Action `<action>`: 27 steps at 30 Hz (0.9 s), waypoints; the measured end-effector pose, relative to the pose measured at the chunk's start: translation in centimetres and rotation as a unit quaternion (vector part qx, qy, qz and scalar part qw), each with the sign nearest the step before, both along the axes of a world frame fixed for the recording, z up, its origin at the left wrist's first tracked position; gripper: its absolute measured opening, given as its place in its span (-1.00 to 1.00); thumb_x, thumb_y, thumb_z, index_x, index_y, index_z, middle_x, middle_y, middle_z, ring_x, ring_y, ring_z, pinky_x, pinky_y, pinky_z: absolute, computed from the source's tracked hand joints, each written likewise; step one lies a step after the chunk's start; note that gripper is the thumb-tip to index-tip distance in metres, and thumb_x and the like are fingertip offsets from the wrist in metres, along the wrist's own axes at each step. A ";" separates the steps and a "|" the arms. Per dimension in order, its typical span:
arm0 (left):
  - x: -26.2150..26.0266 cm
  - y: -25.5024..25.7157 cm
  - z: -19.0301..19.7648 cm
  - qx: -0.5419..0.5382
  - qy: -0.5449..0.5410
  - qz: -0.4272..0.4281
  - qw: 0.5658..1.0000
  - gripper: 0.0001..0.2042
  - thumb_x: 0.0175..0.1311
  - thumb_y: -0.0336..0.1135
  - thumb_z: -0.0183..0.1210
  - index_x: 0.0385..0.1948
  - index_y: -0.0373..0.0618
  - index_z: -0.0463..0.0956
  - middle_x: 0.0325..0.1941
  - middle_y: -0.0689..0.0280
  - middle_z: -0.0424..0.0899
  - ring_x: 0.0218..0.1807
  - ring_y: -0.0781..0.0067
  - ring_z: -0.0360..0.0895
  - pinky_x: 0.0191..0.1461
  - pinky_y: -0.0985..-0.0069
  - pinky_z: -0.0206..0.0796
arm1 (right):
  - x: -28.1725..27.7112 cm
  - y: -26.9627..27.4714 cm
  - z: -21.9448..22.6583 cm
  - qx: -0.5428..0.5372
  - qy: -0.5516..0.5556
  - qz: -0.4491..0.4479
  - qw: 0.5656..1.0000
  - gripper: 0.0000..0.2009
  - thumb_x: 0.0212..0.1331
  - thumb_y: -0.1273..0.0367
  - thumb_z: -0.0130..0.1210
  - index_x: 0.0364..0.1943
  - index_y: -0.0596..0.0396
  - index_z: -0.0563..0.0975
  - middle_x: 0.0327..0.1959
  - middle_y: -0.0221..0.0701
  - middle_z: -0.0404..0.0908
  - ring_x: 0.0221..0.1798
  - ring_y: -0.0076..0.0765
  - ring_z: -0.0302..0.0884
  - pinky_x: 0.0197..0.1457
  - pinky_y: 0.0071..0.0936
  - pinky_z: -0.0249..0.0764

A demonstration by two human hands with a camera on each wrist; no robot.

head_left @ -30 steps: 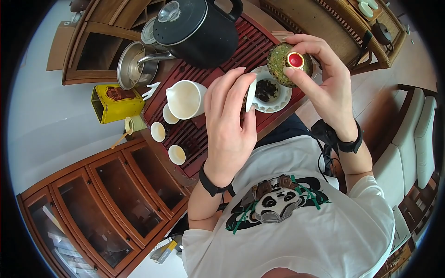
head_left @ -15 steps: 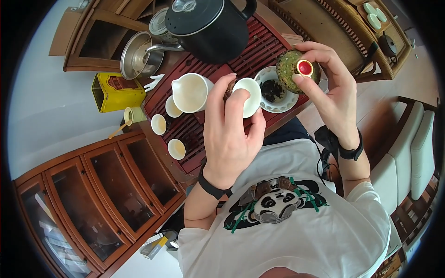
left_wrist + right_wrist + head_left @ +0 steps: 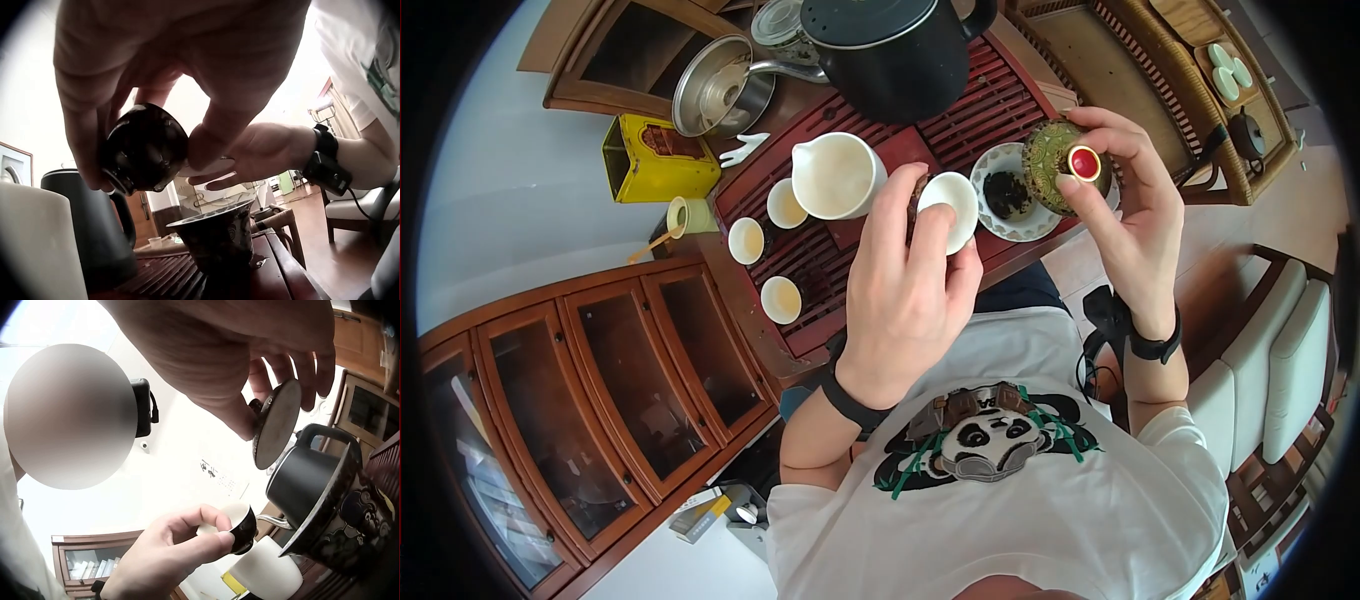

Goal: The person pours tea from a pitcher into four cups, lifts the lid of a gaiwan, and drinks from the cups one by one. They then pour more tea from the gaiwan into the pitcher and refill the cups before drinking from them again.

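Observation:
My left hand (image 3: 912,290) grips a small teacup (image 3: 953,200), dark and patterned outside and white inside. The cup is tilted, its mouth facing the head camera, with a finger reaching inside the rim. By its red-topped, gold-rimmed knob, my right hand (image 3: 1135,215) pinches a green patterned lid (image 3: 1048,165). The lid stands tipped on edge beside the gaiwan bowl (image 3: 990,222), whose pale inside holds dark wet tea leaves (image 3: 1005,192). In the left wrist view the teacup (image 3: 147,147) hangs above and to the left of the bowl (image 3: 215,240).
A white pitcher (image 3: 835,178) and several small cups of tea, one a filled cup (image 3: 781,299), stand on the slatted red tea tray (image 3: 825,325). Behind them is a black kettle (image 3: 890,65). A steel bowl (image 3: 760,105) and yellow tin (image 3: 655,175) stand at the left.
My left hand has turned the teacup from edge-on until its white inside faces the head camera. My right hand keeps the lid beside the bowl. The head view has shifted slightly.

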State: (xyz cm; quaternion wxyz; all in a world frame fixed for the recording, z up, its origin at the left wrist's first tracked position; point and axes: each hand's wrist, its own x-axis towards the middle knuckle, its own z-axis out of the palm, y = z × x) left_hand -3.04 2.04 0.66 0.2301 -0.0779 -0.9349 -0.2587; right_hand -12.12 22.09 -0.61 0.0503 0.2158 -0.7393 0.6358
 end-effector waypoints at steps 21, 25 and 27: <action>1.3 -0.4 0.0 0.031 -0.004 0.023 0.999 -0.65 0.04 -0.57 0.40 -0.11 -0.24 0.54 0.19 0.00 0.51 0.03 -0.01 0.65 -0.04 0.27 0.61 | 0.4 -0.4 -0.1 -0.001 -0.001 0.014 1.000 -0.72 0.15 0.59 0.31 -0.04 0.23 0.57 0.25 -0.16 0.55 0.28 -0.30 0.51 0.37 -0.37 0.40; 1.4 -0.5 0.1 0.033 0.000 0.026 0.999 -0.68 0.04 -0.56 0.40 -0.17 -0.23 0.51 0.19 0.00 0.50 0.02 -0.02 0.65 -0.05 0.27 0.61 | 0.4 -0.4 -0.1 0.000 0.007 0.015 1.000 -0.72 0.15 0.59 0.31 -0.04 0.24 0.57 0.25 -0.16 0.55 0.29 -0.30 0.50 0.37 -0.37 0.40; 1.4 -0.6 -0.1 0.035 -0.001 0.021 0.999 -0.68 0.04 -0.56 0.40 -0.20 -0.20 0.46 0.20 -0.01 0.50 0.03 -0.03 0.65 -0.08 0.27 0.60 | 0.5 -0.5 0.0 0.002 0.000 0.016 1.000 -0.72 0.15 0.60 0.31 -0.05 0.24 0.57 0.25 -0.16 0.55 0.30 -0.30 0.50 0.37 -0.38 0.40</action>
